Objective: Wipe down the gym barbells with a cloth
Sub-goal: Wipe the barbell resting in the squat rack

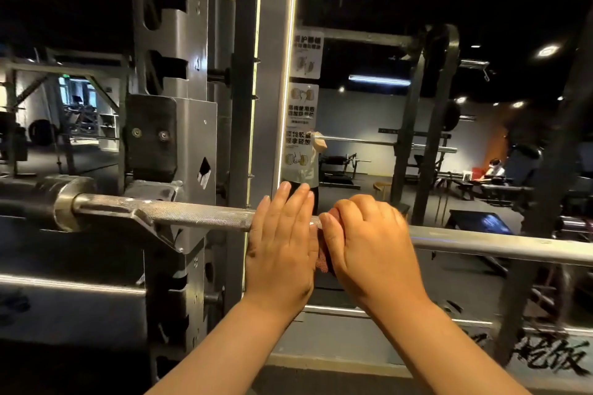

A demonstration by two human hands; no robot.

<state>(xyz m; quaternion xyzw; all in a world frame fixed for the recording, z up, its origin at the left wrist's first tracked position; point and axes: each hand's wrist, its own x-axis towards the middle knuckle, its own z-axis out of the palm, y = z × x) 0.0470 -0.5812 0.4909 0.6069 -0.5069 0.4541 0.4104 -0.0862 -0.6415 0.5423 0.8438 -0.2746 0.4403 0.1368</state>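
Two bare forearms reach up from the bottom edge to the barbell [199, 213], which lies nearly level across the view. Its left part rests in the hook [150, 202] of the rack upright [170, 42], and its thick sleeve [61, 202] sticks out past the hook toward the left edge. The left hand [280, 244] lies flat over the bar at the right end of the knurled stretch, fingers straight and close together, tips reaching past the shaft. Just beside it, the right hand [369, 240] is curled over the bar, its fingers wrapped round a reddish cloth [324, 261]. Only a small fold of the cloth shows, hanging below the bar in the gap between the two hands. Beyond that hand the smooth shaft runs on to the right edge. Lower down, a bright rail [64, 282] crosses the rack. Behind the hands stands a mirror panel [369, 112] with a lit strip down its left edge and printed stickers [305, 106] beside that strip. Far off at the right, a seated person [494, 168] shows among benches and other racks.
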